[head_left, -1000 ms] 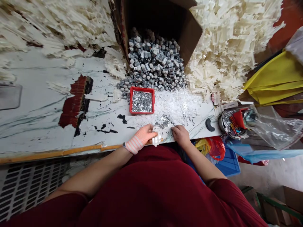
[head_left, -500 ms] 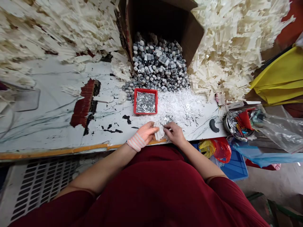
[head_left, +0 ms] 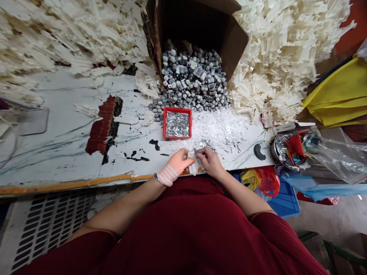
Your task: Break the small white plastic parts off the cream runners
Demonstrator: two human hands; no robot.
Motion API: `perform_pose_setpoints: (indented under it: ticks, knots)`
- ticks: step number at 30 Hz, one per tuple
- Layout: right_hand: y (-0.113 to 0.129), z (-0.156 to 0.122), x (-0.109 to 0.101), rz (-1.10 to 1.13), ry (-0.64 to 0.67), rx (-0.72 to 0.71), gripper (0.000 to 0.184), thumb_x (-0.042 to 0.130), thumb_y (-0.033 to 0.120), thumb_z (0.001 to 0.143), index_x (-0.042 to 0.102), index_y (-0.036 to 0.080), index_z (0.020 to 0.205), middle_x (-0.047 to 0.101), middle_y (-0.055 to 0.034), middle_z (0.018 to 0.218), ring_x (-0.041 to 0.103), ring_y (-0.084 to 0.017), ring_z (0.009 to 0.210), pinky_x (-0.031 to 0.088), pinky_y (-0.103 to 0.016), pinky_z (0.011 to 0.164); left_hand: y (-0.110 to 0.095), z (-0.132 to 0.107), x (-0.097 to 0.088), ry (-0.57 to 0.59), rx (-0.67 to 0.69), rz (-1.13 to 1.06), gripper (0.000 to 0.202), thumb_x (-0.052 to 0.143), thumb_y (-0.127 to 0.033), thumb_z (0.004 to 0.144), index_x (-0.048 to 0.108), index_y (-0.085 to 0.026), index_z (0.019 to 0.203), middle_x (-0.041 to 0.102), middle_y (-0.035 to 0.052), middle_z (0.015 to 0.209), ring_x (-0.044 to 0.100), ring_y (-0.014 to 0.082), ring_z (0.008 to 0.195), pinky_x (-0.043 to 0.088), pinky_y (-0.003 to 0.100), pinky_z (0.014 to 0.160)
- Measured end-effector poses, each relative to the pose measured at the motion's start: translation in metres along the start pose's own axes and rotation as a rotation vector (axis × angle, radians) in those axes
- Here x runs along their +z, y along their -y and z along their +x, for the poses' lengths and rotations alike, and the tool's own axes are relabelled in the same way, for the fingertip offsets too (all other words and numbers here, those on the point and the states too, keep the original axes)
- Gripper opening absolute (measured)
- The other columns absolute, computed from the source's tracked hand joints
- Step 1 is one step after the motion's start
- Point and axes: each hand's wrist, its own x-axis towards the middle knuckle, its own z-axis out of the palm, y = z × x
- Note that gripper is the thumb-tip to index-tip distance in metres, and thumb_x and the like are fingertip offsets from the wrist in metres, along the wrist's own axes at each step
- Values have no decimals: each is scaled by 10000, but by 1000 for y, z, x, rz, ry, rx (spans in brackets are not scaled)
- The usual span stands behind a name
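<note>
My left hand [head_left: 175, 165], in an orange-and-white striped glove, is closed on a small white plastic part [head_left: 193, 167] close to the table's front edge. Bare and pinched, my right hand [head_left: 210, 161] meets the upper end of that part; whatever its fingertips hold is too small to make out. Just beyond the hands lies a little heap of shiny metal pins [head_left: 203, 144]. A red tray [head_left: 164, 124] full of similar pins stands behind my left hand. Small white translucent pieces [head_left: 220, 126] are spread to the right of the tray.
An open cardboard box [head_left: 239, 42] lies at the back, small grey motors [head_left: 195, 76] spilling from it. Cream plastic parts [head_left: 266, 57] pile up on both sides. To the right are a metal bowl [head_left: 273, 151] of odds and ends and a black curved piece [head_left: 259, 152].
My right hand has shifted slightly left, its fingertips closer to the upper end of the white part. The part sits a little lower and more upright in my left hand.
</note>
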Motion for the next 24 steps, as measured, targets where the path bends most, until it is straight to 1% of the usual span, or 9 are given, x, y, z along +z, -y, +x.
perform_pose_setpoints:
  ticks: [3, 6, 9, 11, 14, 16, 18, 21, 24]
  knots:
    - [3, -4, 8, -116, 33, -2, 154, 488, 323, 870, 568, 194, 845, 629, -24, 790, 566, -146, 726, 436, -264, 670, 4, -2, -1, 32, -47, -81, 284, 666, -301, 656, 452, -188, 806, 490, -79, 549, 495, 100, 463, 389, 206, 446]
    - [1, -6, 11, -155, 71, 26, 166, 472, 325, 882, 574, 198, 850, 623, -11, 770, 562, -143, 717, 424, -252, 654, 6, -4, -1, 80, -114, -184, 318, 673, -317, 651, 451, -188, 839, 525, -66, 605, 546, 118, 527, 443, 230, 495]
    - [-9, -8, -1, -120, 113, 29, 184, 474, 329, 887, 601, 201, 847, 635, -2, 782, 573, -135, 726, 432, -238, 663, 7, -5, 0, 90, -146, -176, 334, 681, -327, 649, 454, -187, 851, 548, -55, 634, 560, 122, 542, 463, 241, 507]
    - [-20, -11, -17, -226, 16, 57, 181, 488, 321, 881, 617, 202, 837, 639, -15, 806, 577, -144, 754, 432, -244, 679, 8, -5, 0, 81, -151, -171, 334, 682, -328, 653, 458, -187, 855, 553, -53, 648, 558, 117, 541, 463, 236, 504]
    - [-41, -16, -42, -574, -215, 168, 185, 522, 344, 868, 622, 199, 810, 626, -57, 842, 571, -178, 793, 415, -268, 671, 8, -2, 1, 62, -136, -165, 337, 693, -316, 638, 471, -183, 853, 528, -59, 632, 545, 108, 531, 446, 219, 487]
    - [-52, -19, -51, -740, -237, 205, 198, 531, 357, 868, 617, 196, 794, 617, -78, 860, 566, -194, 811, 403, -275, 652, 8, 0, 1, 55, -119, -126, 333, 700, -306, 626, 480, -178, 841, 498, -66, 609, 520, 97, 503, 420, 205, 463]
    - [-59, -20, -53, -792, -208, 202, 188, 525, 337, 872, 610, 194, 786, 614, -86, 866, 561, -196, 814, 395, -273, 635, 10, 3, 3, 57, -106, -88, 323, 697, -302, 625, 485, -176, 834, 473, -73, 597, 489, 83, 476, 400, 196, 449]
    - [-54, -18, -50, -660, -207, 221, 148, 543, 310, 847, 597, 196, 772, 620, -67, 827, 562, -181, 780, 400, -266, 634, 13, 6, 6, 58, -87, -52, 308, 688, -305, 631, 484, -177, 823, 455, -80, 584, 460, 74, 459, 384, 189, 445]
    - [-34, -15, -40, -260, -132, 228, 180, 536, 354, 839, 583, 194, 772, 633, -30, 760, 575, -159, 720, 435, -265, 654, 16, 7, 8, 65, -61, 8, 281, 665, -318, 652, 478, -184, 813, 442, -85, 562, 450, 78, 447, 364, 190, 437]
